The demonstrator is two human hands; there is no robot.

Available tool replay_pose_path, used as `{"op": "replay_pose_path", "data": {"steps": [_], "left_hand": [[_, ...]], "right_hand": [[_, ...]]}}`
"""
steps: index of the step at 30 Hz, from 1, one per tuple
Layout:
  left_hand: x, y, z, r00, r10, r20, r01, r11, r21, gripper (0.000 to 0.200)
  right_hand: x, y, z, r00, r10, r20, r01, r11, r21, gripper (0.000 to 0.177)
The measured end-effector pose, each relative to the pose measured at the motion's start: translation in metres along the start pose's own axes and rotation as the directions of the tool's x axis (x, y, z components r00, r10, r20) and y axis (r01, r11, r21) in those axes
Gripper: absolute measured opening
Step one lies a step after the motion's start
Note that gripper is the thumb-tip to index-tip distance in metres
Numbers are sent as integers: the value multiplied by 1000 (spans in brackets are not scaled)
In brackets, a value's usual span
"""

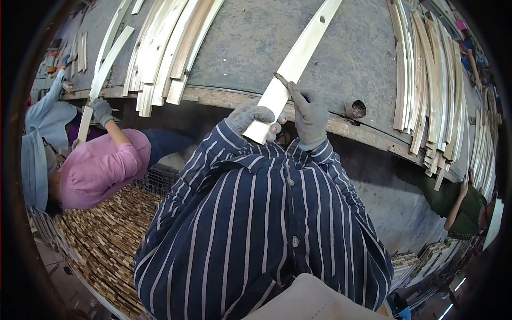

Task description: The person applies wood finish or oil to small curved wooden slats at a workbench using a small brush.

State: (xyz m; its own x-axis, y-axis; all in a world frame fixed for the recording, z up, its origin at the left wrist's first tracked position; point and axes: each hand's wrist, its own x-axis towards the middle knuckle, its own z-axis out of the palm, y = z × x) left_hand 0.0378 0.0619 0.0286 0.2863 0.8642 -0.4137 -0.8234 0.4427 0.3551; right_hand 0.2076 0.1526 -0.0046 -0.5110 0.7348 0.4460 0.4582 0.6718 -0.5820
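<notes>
Strip of wood (300,57) is clamped at its near end by the curled fingers of the left hand (249,116), its long axis slanting away rightward over the table (234,53), while a dark tool (281,79) is held across its face farther up by the closed right hand (311,116).

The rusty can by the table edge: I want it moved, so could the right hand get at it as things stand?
Probably yes: nothing visible lies between the right hand and the rusty can nearby, though that hand holds a thin dark tool.
</notes>
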Motion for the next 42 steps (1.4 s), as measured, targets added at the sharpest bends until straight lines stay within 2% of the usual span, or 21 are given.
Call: {"op": "replay_pose_path", "data": {"steps": [1,2,4,8,10,11,13,17,19,20,22,23,25,26,28,32,34,38,40,41,42], "left_hand": [[0,0,1,1000,-12,20,13,999,-50,47],[0,0,1,1000,-13,20,14,999,-51,47],[0,-1,2,1000,4,-7,-4,999,-36,46],[-4,2,6,996,17,-91,-12,998,58,44],[-2,2,1,982,32,-188,38,933,357,43],[2,2,-2,982,29,-184,40,933,358,43],[8,4,-7,955,-35,-295,209,784,584,43],[6,2,-8,960,-52,-275,210,782,586,41],[1,-2,-8,990,18,-141,41,913,405,41],[1,-4,-6,990,21,-141,39,913,406,41],[1,-8,-4,992,40,-123,-13,978,210,41],[0,-7,-1,992,41,-123,-14,977,212,41],[-2,-4,7,984,52,-171,10,939,344,41],[1,-4,5,984,48,-171,14,938,345,41],[7,-2,1,963,41,-265,131,791,597,43],[7,-2,2,952,11,-306,183,781,598,44],[4,-6,-3,971,27,-237,86,888,451,42],[4,-6,-7,966,-2,-260,117,897,426,38],[6,-6,-3,953,46,-301,134,824,551,36],[7,-5,-3,953,45,-300,134,823,552,36],[8,-4,-4,946,57,-320,170,752,637,35]], "right_hand": [[-2,-2,-2,1000,-11,16,13,994,-110,40],[-3,-4,-5,1000,-11,17,13,994,-111,40],[-6,-6,-16,996,-19,90,43,960,-275,38],[-2,-13,-44,987,61,151,-6,940,-341,34],[1,-14,-51,994,77,82,-53,963,-263,34],[1,-13,-50,994,79,79,-55,962,-266,34],[1,-12,-45,995,52,86,-28,964,-266,34],[-3,-11,-35,996,52,71,-33,971,-237,32],[-8,-6,-28,998,31,63,-16,974,-226,30],[-9,-5,-27,998,29,63,-14,974,-225,30],[-13,-4,-28,998,23,64,-8,973,-229,29],[-12,-5,-32,998,22,63,-7,974,-228,29],[-8,-10,-43,995,60,79,-36,962,-270,31],[-6,-11,-45,995,64,77,-40,962,-272,31],[-2,-14,-46,998,51,31,-42,971,-237,32],[-8,-9,-40,993,57,101,-29,965,-262,34],[-12,-6,-42,990,63,125,-25,958,-285,34],[-3,-7,-47,996,50,76,-28,964,-263,35],[4,-9,-45,998,40,52,-25,968,-251,34],[5,-9,-45,998,41,51,-27,967,-252,34],[5,-8,-45,995,32,99,-2,956,-294,34]]}}
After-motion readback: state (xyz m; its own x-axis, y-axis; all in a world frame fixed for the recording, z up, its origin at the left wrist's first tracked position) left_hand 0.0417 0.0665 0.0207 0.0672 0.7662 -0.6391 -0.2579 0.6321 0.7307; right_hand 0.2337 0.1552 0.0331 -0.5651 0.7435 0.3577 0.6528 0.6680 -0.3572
